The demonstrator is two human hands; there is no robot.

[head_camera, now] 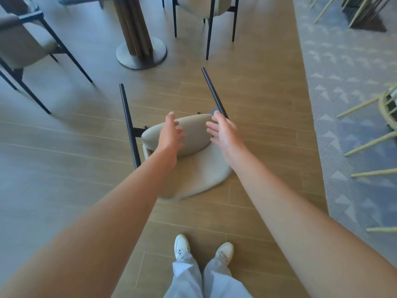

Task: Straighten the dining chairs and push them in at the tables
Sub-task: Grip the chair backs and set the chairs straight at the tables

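Beige chair (193, 145) lies tipped over on the wood floor (64, 168), near the table base (140, 50), black legs pointing far. Left hand (171, 134) and right hand (223, 134) hover over it, fingers spread, grasping nothing.

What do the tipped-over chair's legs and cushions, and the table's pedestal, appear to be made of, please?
The tipped chair's legs look like thin black metal rods with a matte finish. Its seat cushion and backrest appear padded, covered in smooth beige leather or leatherette; which one is unclear. The table pedestal looks like dark wood slats on a round grey disc base, probably brushed metal.
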